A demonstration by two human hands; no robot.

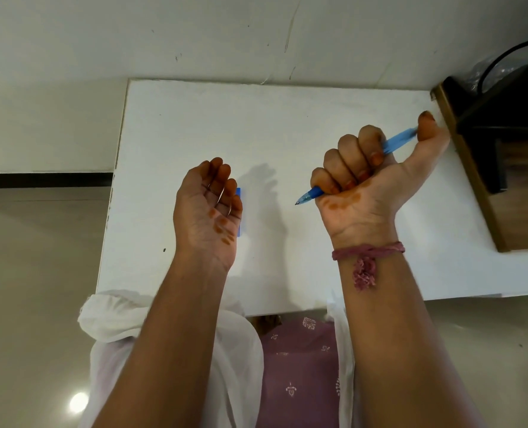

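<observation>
Now my right hand (364,177) is fisted round a blue plastic pen (400,140), thumb on its top end and tip pointing left, over the right half of the white table (287,118). My left hand (208,208), well apart, hovers palm up, fingers loosely curled, empty; a small blue strip (239,211) shows behind it.

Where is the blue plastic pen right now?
In the head view the blue plastic pen is right of centre, gripped by the right hand above the white table, its tip pointing toward the open left hand.
</observation>
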